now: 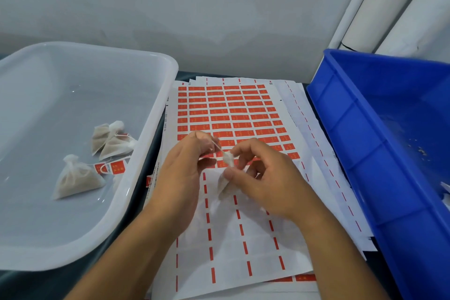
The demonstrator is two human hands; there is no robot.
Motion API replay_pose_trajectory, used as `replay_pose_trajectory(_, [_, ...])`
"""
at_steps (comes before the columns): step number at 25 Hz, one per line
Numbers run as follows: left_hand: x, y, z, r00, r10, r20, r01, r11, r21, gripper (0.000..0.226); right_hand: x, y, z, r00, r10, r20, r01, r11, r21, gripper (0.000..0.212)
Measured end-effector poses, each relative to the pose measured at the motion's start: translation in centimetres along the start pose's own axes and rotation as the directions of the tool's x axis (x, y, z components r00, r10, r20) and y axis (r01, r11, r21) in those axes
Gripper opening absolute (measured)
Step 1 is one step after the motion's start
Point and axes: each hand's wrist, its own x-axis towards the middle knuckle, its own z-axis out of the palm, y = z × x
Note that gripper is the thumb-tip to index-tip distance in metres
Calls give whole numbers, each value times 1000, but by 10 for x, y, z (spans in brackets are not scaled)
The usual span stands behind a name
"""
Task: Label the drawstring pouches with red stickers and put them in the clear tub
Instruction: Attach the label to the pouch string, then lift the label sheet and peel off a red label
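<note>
Over the sticker sheet (pixel 233 114), my right hand (pixel 263 178) pinches a small white drawstring pouch (pixel 225 178) by its gathered neck. My left hand (pixel 185 170) pinches the pouch's string, which runs taut between the two hands. Rows of red stickers fill the upper half of the sheet; its lower half shows only bare backing with red dashes. The clear tub (pixel 155 114) stands at the left. It holds three pouches, among them one (pixel 75 178) with red stickers (pixel 117 167) on its string, and two (pixel 112 140) lying together.
A blue bin (pixel 365 134) stands at the right, with crumbs and something white at its edge. More used sheets (pixel 316 153) lie under the top one. White rolls (pixel 389 7) lean in the back right corner. A wall runs close behind.
</note>
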Motion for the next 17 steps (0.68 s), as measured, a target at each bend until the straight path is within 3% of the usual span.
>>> replay_pose_trajectory(2, [0, 0, 1, 1000, 9, -12, -9, 1000, 6, 26, 4, 6, -13, 989, 83, -119, -82, 996, 18, 27])
replay_pose_trajectory(4, [1, 3, 0, 999, 24, -43, -25, 999, -25, 30, 9, 20, -34, 927, 178, -331, -197, 980, -24, 25])
replay_pose_trajectory(6, [1, 6, -2, 992, 64, -106, -67, 997, -29, 36, 10, 37, -53, 861, 263, -436, -345, 931, -119, 29])
replay_pose_trajectory(8, [1, 8, -2, 984, 90, -156, -92, 996, -4, 40, 7, 51, -61, 836, 322, -444, -433, 885, -173, 34])
replay_pose_trajectory(10, [-1, 9, 0, 982, 99, -163, -95, 995, 32, 41, 4, 59, -64, 826, 338, -451, -427, 897, -110, 32])
replay_pose_trajectory(13, [-3, 6, 3, 975, 144, -170, -131, 988, 87, 36, 2, 62, -69, 813, 402, -422, -392, 913, 116, 23])
replay_pose_trajectory(17, [-8, 7, 7, 932, 315, -180, -288, 944, 162, 26, -4, 57, -74, 855, 478, -199, -376, 838, 395, 11])
